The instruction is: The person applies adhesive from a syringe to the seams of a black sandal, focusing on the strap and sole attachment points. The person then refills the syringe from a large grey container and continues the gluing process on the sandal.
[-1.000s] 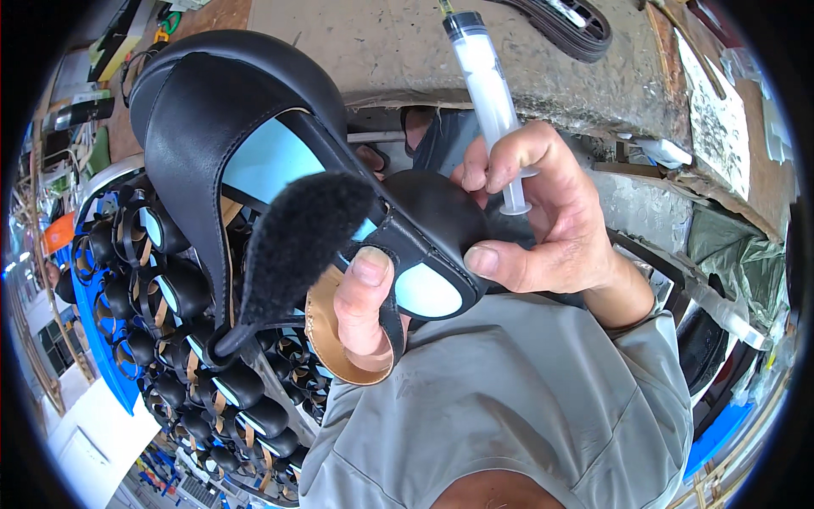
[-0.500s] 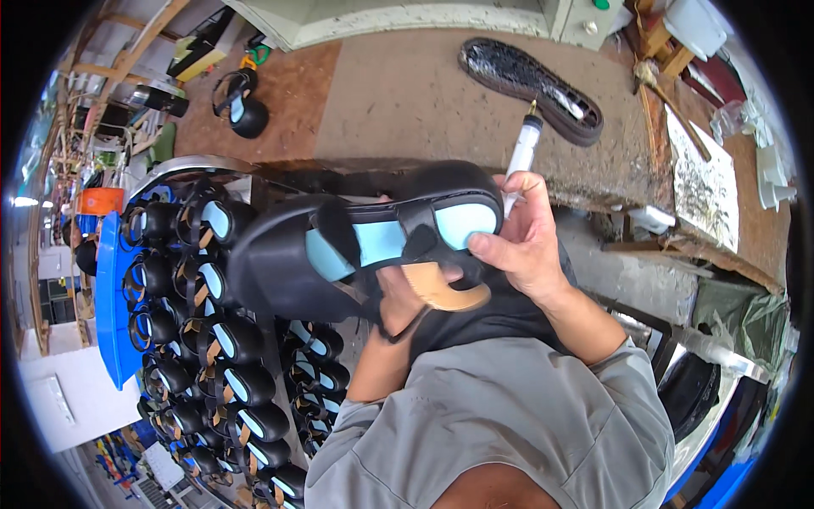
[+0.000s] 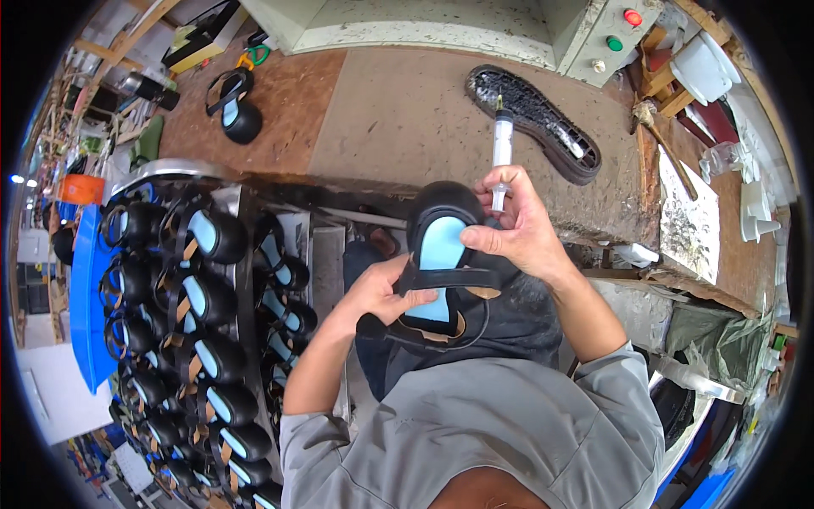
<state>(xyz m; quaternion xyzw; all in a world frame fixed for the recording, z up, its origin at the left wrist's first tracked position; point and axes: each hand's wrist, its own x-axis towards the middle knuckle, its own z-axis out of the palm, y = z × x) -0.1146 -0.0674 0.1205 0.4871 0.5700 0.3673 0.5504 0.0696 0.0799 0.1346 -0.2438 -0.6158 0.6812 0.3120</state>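
The black closed-toe sandal (image 3: 441, 242) with the light-blue insole is held above the person's lap, on the near side of the workbench (image 3: 365, 127), toe toward it. The left hand (image 3: 381, 290) grasps the sandal's side, thumb reaching in at the strap. The right hand (image 3: 519, 225) pinches the toe rim, thumb at the insole's edge, while its other fingers clasp a syringe (image 3: 504, 140) with white contents, needle end toward the workbench.

Left of them, before the workbench, stand rows of similar sandals (image 3: 222, 233). On the workbench, right of its middle, lies a dark brown sole (image 3: 540, 125); on its left part lies another sandal (image 3: 236, 119), near scissors (image 3: 246, 61). Along the workbench's far side stands a pale green housing (image 3: 424, 36) with red and green buttons.
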